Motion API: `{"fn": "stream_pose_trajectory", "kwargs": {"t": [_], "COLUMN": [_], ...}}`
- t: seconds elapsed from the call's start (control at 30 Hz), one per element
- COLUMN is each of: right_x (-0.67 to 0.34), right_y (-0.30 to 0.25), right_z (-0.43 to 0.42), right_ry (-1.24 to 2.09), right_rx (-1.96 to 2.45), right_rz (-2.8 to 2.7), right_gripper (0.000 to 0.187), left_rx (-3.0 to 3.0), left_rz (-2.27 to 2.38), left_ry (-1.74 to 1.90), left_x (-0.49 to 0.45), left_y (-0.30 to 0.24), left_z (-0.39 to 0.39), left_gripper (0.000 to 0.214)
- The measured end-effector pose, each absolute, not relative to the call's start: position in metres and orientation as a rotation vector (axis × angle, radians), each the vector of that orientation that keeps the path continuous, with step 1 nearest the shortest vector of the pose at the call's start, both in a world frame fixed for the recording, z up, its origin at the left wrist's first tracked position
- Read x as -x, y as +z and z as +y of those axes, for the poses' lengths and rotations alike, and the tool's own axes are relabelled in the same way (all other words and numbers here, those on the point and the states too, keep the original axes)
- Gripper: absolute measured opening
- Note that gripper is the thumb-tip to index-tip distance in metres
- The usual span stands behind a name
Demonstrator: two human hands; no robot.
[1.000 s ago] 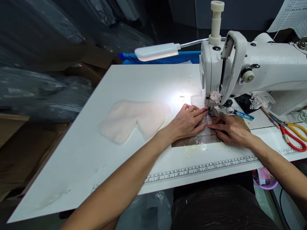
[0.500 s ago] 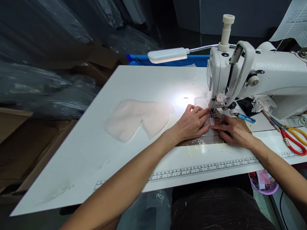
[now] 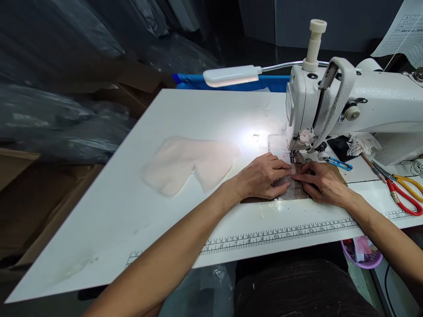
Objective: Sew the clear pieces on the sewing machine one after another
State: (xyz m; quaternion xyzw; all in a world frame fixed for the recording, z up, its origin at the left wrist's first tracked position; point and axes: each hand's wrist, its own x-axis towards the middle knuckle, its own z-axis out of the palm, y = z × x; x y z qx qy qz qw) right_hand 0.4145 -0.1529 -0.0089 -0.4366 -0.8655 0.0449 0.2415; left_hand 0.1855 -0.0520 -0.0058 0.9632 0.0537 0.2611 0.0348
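A strip of thin sheer white fabric (image 3: 289,192) lies by the needle area of a white sewing machine (image 3: 302,94). My left hand (image 3: 264,177) rests over the fabric's left side, fingers bent and their tips closed on it just in front of the presser foot (image 3: 297,157). From the right, my right hand (image 3: 322,182) pinches the fabric's edge between thumb and forefinger, its tips close to the left ones. Part of the fabric is hidden under the fingers. A pale pink cut fabric piece (image 3: 188,160) lies flat further left on the table.
A lamp (image 3: 231,76) shines on the white table (image 3: 148,229), which has a printed ruler (image 3: 264,237) along its front edge. Scissors with red and yellow handles (image 3: 405,193) and blue thread snips (image 3: 340,164) lie at right. A purple basket (image 3: 365,264) hangs below; boxes stand left.
My left hand has drawn slightly back from the presser foot, its fingers lower now, baring more sheer fabric behind them. My right hand has stayed nearly in place.
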Motion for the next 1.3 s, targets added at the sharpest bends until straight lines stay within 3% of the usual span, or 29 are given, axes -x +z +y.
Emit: {"fn": "stream_pose_trajectory", "kwargs": {"t": [0.47,0.67,0.83,1.03,1.3], "right_x": [-0.409,-0.408,-0.413,-0.417,-0.415], "right_y": [-0.013,-0.012,-0.010,-0.010,-0.009], "right_z": [-0.156,-0.158,-0.155,-0.150,-0.151], "right_ry": [0.173,0.260,0.348,0.386,0.356], "right_rx": [1.326,1.366,1.355,1.425,1.441], "right_rz": [-2.313,-2.262,-2.151,-2.015,-2.017], "right_gripper": [0.036,0.037,0.036,0.034,0.034], "left_rx": [-3.121,-3.122,-3.067,-2.987,-2.866], "left_rz": [0.382,0.474,0.438,0.783,0.372], "left_ry": [0.483,0.499,0.736,0.776,0.714], "left_x": [-0.185,-0.186,-0.188,-0.186,-0.176], "left_y": [0.001,-0.005,-0.008,-0.002,0.009], "left_z": [-0.056,-0.053,-0.045,-0.015,-0.042], "left_gripper": [0.036,0.034,0.033,0.031,0.026]}}
